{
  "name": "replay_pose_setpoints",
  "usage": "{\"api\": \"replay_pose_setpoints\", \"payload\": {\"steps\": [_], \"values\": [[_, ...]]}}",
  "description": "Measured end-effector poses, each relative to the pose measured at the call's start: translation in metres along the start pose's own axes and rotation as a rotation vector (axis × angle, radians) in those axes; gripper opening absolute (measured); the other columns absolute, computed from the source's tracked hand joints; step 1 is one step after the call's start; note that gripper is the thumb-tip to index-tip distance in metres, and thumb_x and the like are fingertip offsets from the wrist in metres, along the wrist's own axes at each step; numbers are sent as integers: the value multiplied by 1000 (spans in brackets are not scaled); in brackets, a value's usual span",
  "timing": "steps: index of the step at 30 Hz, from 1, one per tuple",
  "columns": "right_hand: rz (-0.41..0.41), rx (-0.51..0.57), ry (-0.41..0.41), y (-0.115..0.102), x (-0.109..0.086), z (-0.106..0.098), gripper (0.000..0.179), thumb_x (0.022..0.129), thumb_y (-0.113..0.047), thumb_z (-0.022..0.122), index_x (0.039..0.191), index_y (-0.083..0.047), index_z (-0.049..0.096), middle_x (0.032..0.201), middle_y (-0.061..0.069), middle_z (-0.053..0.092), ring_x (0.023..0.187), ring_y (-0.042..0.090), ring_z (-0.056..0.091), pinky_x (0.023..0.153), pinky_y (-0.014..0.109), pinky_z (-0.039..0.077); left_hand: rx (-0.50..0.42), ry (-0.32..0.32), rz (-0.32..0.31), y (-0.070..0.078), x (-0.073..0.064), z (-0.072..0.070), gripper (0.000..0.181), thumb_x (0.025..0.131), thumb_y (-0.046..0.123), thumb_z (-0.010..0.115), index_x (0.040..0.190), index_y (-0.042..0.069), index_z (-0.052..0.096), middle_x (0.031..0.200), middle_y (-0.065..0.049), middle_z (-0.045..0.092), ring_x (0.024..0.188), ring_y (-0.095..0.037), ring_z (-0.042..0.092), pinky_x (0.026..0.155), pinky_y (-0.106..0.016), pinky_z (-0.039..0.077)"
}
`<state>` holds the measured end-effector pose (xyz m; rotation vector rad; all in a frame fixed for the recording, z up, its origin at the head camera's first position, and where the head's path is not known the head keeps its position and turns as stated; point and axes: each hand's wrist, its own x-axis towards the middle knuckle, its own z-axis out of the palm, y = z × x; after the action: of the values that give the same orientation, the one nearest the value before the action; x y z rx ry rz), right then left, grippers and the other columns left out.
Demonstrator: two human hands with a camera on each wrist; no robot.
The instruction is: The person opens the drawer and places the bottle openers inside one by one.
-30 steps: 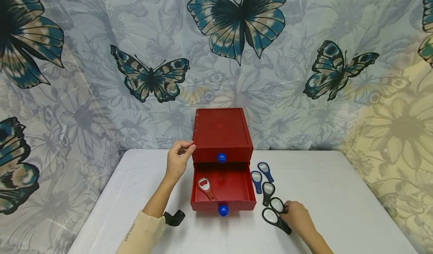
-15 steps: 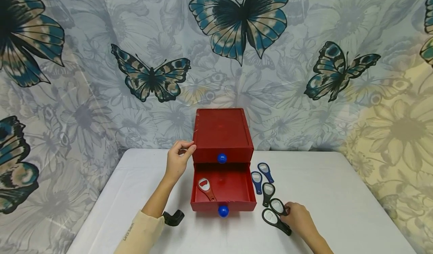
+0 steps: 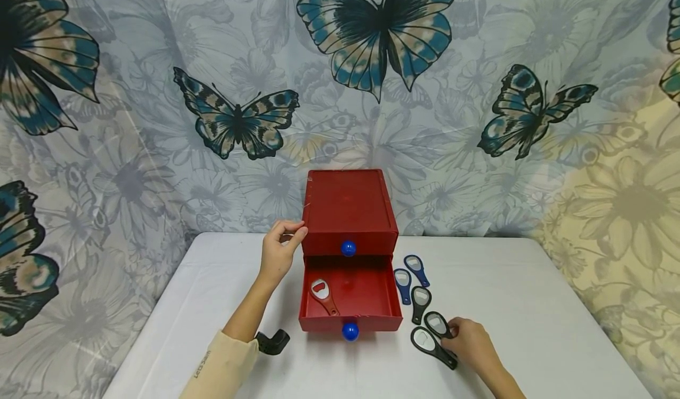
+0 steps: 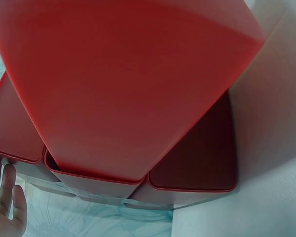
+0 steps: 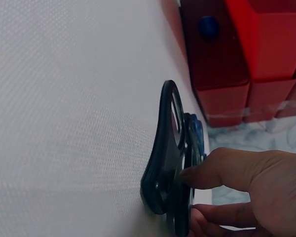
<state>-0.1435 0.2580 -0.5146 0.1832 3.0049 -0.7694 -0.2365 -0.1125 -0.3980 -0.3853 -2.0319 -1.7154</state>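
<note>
A red two-drawer cabinet (image 3: 349, 201) stands mid-table with blue knobs. Its upper drawer is shut and its lower drawer (image 3: 372, 324) is pulled out, with a red magnifying glass (image 3: 321, 290) lying inside at the left. My left hand (image 3: 278, 254) rests its fingertips against the cabinet's left front edge, fingers fairly straight. On the right, my right hand (image 3: 470, 343) pinches the handle of a black magnifying glass (image 3: 437, 324) between thumb and fingers; this glass lies on the table. A larger black magnifying glass (image 3: 432, 347) lies just in front, close to the fingers.
A dark magnifying glass (image 3: 421, 303) and two blue ones, a nearer blue glass (image 3: 402, 285) and a farther blue glass (image 3: 417, 268), lie along the cabinet's right side. A black device (image 3: 273, 342) sits at my left wrist. Butterfly-print cloth (image 3: 425, 169) hangs behind the white table (image 3: 531, 304).
Both hands, the drawer and the magnifying glasses hold almost the same places. Only a slight shift of the whole head view shows.
</note>
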Motion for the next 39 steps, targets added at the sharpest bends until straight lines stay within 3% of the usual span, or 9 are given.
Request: {"api": "replay_pose_setpoints", "payload": {"steps": [21, 39], "values": [[18, 122, 7, -2, 0, -12, 34, 65, -9, 76, 93, 8, 69, 70, -1, 58, 64, 12, 50, 54, 21, 39, -5, 1, -11, -1, -1, 0, 17, 89, 3, 68, 99, -10, 68, 104, -27, 65, 88, 5, 55, 79, -18, 49], [-3, 198, -9, -17, 4, -30, 36, 73, -9, 75, 102, 10, 67, 73, 0, 58, 68, 14, 51, 52, 21, 40, -6, -3, -13, 1, -1, 0, 17, 89, 2, 68, 99, -11, 67, 103, -27, 64, 88, 4, 55, 79, -18, 49]]}}
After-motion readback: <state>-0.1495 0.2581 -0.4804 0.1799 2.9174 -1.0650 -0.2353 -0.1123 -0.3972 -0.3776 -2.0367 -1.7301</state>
